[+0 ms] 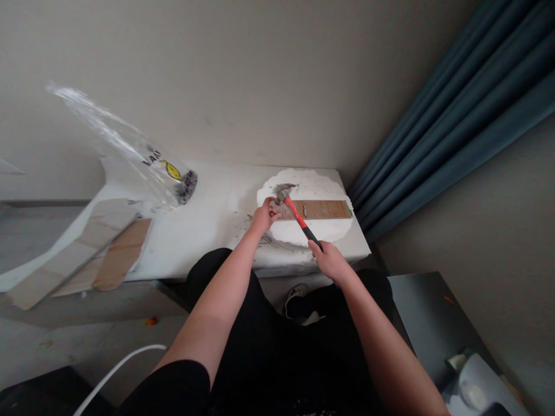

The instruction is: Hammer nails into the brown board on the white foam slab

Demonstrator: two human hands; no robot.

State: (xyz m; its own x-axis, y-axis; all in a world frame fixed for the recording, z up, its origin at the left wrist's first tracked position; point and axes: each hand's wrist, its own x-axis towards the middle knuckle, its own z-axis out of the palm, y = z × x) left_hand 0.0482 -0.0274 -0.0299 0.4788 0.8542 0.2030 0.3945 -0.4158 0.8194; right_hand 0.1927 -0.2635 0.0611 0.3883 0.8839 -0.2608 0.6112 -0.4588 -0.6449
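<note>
My right hand [328, 259] is wrapped around the dark grip of a claw hammer [297, 214] with a red and black handle. The hammer's metal head is over the left end of a flat brown wooden strip [332, 209]. Close beside the head, my left hand [264, 216] has its fingers pinched together at that end of the strip; anything between them is too small to make out. Under the strip lies a white, ragged-edged round piece [321, 181], with dark crumbs scattered around the hammer head. A small pale piece [304, 210] sits on the strip.
The white-covered bench [217, 196] runs along the wall. A clear plastic bag [171, 182] with dark contents stands on it, left of my hands. Several wooden boards [78, 242] overhang its left front edge. A blue curtain [433, 138] hangs at right, above a dark surface [429, 312].
</note>
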